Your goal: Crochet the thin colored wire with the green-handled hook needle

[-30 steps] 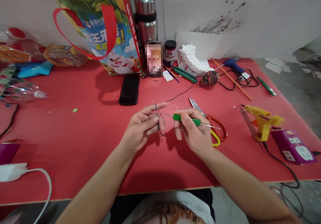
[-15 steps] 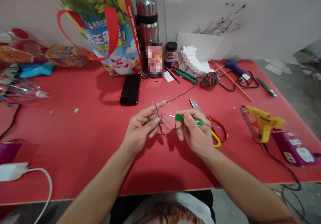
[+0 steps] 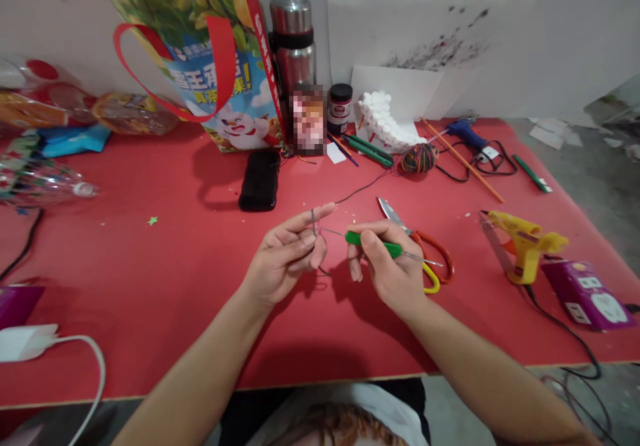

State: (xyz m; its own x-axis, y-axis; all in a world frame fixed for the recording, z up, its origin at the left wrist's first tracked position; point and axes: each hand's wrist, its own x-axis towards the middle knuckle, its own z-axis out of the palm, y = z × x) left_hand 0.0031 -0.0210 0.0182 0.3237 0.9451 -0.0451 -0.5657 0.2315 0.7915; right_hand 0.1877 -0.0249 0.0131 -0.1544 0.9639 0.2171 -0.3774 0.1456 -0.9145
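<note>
My left hand (image 3: pixel 285 254) pinches dark yarn (image 3: pixel 313 222) between thumb and fingers, with the strand looped over its outstretched index finger. From that finger the yarn runs back to a multicoloured yarn ball (image 3: pixel 419 159). A short tail hangs below the hand. My right hand (image 3: pixel 387 259) is closed round the green handle of a double-ended crochet hook (image 3: pixel 373 241). The hook's thin left tip meets the yarn at my left fingers, where a small pinkish loop shows. Scissors (image 3: pixel 433 246) with red and yellow handles lie partly behind my right hand.
A yellow glue gun (image 3: pixel 526 243) and a purple box (image 3: pixel 587 296) stand at the right. Behind my hands are a black phone-like object (image 3: pixel 259 181), a propped-up phone (image 3: pixel 308 121), a green cutter (image 3: pixel 369 151), a steel flask (image 3: pixel 294 43) and a printed bag (image 3: pixel 245 99).
My left lower fingers have curled in, and the yarn tail hangs lower. The hook and my right hand have shifted slightly left and down.
</note>
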